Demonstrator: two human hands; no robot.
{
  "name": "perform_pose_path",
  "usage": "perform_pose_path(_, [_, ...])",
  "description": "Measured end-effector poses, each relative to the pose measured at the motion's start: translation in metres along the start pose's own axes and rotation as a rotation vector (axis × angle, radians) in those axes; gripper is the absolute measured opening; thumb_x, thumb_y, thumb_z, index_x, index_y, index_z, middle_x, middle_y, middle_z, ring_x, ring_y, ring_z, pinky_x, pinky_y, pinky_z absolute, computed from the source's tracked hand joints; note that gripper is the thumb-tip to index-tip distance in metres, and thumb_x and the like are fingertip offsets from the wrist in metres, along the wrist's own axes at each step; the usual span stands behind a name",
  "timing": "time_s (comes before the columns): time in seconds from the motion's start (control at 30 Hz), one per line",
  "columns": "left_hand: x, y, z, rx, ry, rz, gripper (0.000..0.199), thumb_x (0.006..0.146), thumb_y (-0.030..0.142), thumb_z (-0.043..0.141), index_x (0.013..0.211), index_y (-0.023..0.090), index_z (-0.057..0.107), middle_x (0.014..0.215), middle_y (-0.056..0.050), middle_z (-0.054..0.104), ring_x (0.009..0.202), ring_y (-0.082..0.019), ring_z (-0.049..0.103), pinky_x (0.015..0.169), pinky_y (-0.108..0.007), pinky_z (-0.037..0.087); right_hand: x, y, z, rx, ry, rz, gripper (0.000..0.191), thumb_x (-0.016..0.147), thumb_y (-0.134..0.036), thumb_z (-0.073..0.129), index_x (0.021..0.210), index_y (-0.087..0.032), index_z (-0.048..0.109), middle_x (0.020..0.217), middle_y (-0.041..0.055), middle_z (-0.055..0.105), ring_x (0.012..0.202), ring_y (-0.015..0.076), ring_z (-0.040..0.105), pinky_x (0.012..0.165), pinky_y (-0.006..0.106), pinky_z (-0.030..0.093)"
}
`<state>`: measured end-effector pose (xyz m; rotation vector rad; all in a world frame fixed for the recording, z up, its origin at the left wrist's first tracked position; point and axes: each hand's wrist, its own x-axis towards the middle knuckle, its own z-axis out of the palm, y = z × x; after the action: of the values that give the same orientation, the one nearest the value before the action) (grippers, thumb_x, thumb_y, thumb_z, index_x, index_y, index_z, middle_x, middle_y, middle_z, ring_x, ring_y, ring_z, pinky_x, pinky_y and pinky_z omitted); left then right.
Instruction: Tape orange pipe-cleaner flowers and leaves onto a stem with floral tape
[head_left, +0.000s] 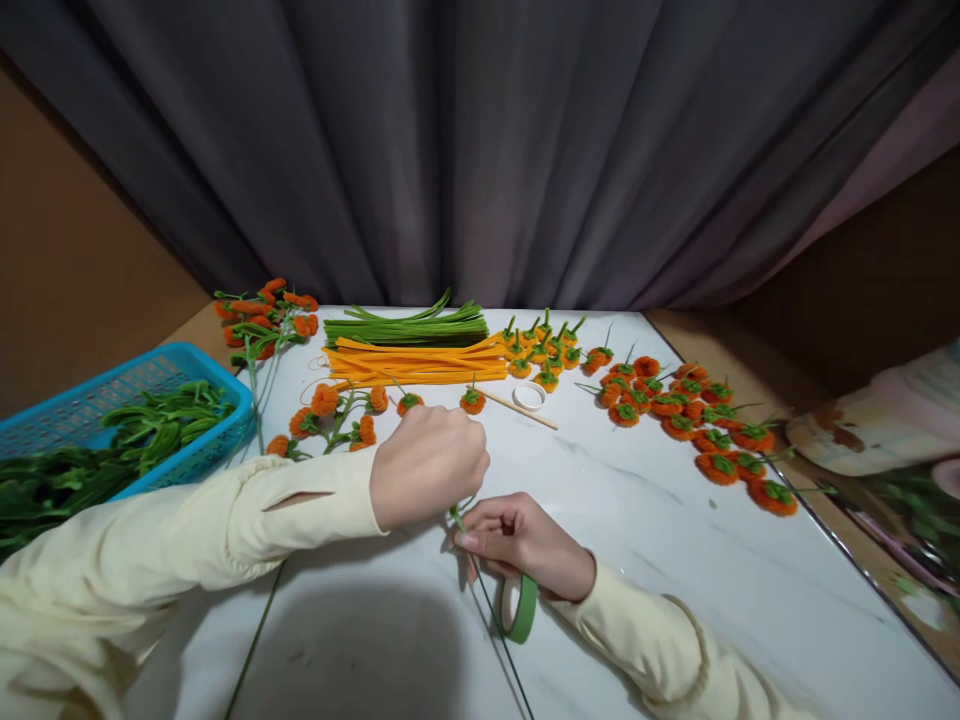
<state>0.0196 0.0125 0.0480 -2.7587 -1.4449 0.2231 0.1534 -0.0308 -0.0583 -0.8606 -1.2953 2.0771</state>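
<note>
Head view: pinching a wire stem (514, 670) in the right hand (529, 540) over the white table (690, 550), beside a tape roll (525, 612); left hand (431, 465) closed above, impossible to tell around what. Judging by fruit branches (325, 400) at left, well begun; by loose orange fruits (667, 403) at right, unfinished.

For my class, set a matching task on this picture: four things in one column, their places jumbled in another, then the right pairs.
Things
1. Blue basket
2. Green tape roll
3. Orange pipe cleaners
4. White ring

Places
A. Beside the wooden stick
B. At the left, with green leaves in it
C. Just below the right hand
D. Directly in front of the green pipe cleaners

Pairs: 1-B, 2-C, 3-D, 4-A
</note>
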Motion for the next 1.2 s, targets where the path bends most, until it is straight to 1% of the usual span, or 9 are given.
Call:
perform_pose_path(0.3, [-0.004, 0.002, 0.007, -0.048, -0.087, 0.076, 0.033, 0.079, 0.016, 0.038, 0.069, 0.008, 0.068, 0.061, -0.018, 0.065, 0.063, -0.029, 0.065, 0.052, -0.033, 0.043, 0.001, -0.001, 0.001, 0.126, 0.04, -0.015, 0.037, 0.068, -0.037, 0.073, 0.084, -0.015, 0.047, 0.051, -0.002, 0.062, 0.03, 0.002, 0.029, 0.032, 0.015, 0.02])
perform_pose_path(0.5, [-0.008, 0.007, 0.009, -0.036, -0.13, 0.067, 0.042, 0.087, 0.02, 0.032, 0.066, 0.011, 0.067, 0.06, -0.016, 0.064, 0.058, -0.027, 0.064, 0.05, -0.031, 0.04, 0.0, 0.0, 0.001, 0.104, 0.035, -0.006, 0.035, 0.068, -0.04, 0.072, 0.068, -0.013, 0.049, 0.055, 0.0029, 0.064, 0.03, 0.0013, 0.03, 0.033, 0.017, 0.018])
perform_pose_path(0.67, [-0.029, -0.001, -0.004, -0.092, -0.109, -0.009, 0.045, 0.093, 0.034, 0.023, 0.09, 0.017, 0.065, 0.068, -0.01, 0.066, 0.057, -0.023, 0.061, 0.048, -0.028, 0.033, 0.001, 0.005, -0.001, 0.115, 0.072, -0.024, 0.031, 0.07, -0.037, 0.071, 0.068, -0.013, 0.05, 0.053, 0.0032, 0.065, 0.029, 0.0014, 0.029, 0.032, 0.017, 0.016])
perform_pose_path(0.73, [-0.045, -0.006, -0.001, -0.212, -0.108, -0.026, 0.044, 0.092, 0.038, 0.026, 0.084, 0.019, 0.065, 0.061, -0.006, 0.063, 0.053, -0.02, 0.058, 0.047, -0.026, 0.03, 0.001, 0.006, -0.001, 0.119, 0.081, -0.039, 0.031, 0.071, -0.037, 0.071, 0.069, -0.013, 0.051, 0.054, 0.0036, 0.065, 0.029, 0.0013, 0.029, 0.032, 0.017, 0.017])
perform_pose_path(0.83, [-0.065, -0.012, 0.02, -0.575, -0.352, -0.024, 0.054, 0.09, 0.047, 0.028, 0.058, 0.016, 0.059, 0.046, -0.001, 0.053, 0.044, -0.012, 0.051, 0.045, -0.022, 0.03, 0.001, 0.007, -0.001, 0.134, 0.101, -0.041, 0.031, 0.071, -0.037, 0.071, 0.069, -0.013, 0.051, 0.054, 0.0031, 0.065, 0.029, 0.0013, 0.029, 0.031, 0.017, 0.016])
perform_pose_path(0.9, [-0.07, -0.013, 0.04, -0.908, -0.49, -0.141, 0.053, 0.086, 0.052, 0.034, 0.057, 0.015, 0.056, 0.045, 0.001, 0.049, 0.041, -0.009, 0.048, 0.042, -0.018, 0.033, 0.001, 0.006, 0.0, 0.139, 0.105, -0.031, 0.032, 0.069, -0.037, 0.072, 0.068, -0.013, 0.051, 0.053, 0.0026, 0.065, 0.029, 0.0011, 0.029, 0.031, 0.017, 0.016])
perform_pose_path(1.07, [-0.063, -0.016, 0.078, -1.448, -0.336, -0.351, 0.05, 0.079, 0.06, 0.04, 0.079, 0.012, 0.056, 0.078, -0.007, 0.064, 0.057, -0.014, 0.06, 0.037, -0.018, 0.039, 0.001, 0.003, 0.001, 0.148, 0.088, -0.016, 0.033, 0.065, -0.035, 0.075, 0.065, -0.013, 0.051, 0.051, 0.0015, 0.063, 0.028, 0.0011, 0.031, 0.031, 0.016, 0.016])
perform_pose_path(1.13, [-0.062, -0.016, 0.081, -1.469, -0.247, -0.372, 0.049, 0.081, 0.058, 0.037, 0.079, 0.013, 0.056, 0.079, -0.008, 0.065, 0.058, -0.014, 0.061, 0.039, -0.019, 0.041, 0.001, 0.003, 0.001, 0.158, 0.092, -0.013, 0.033, 0.065, -0.035, 0.076, 0.065, -0.013, 0.051, 0.051, 0.0011, 0.063, 0.029, 0.0009, 0.03, 0.031, 0.017, 0.015])
perform_pose_path(1.2, [-0.063, -0.013, 0.077, -1.351, -0.164, -0.346, 0.046, 0.085, 0.052, 0.034, 0.077, 0.013, 0.057, 0.069, -0.004, 0.064, 0.05, -0.011, 0.056, 0.042, -0.019, 0.042, 0.001, 0.003, 0.001, 0.155, 0.087, -0.011, 0.034, 0.065, -0.035, 0.076, 0.065, -0.013, 0.051, 0.052, 0.0012, 0.063, 0.029, 0.0008, 0.03, 0.032, 0.017, 0.015])
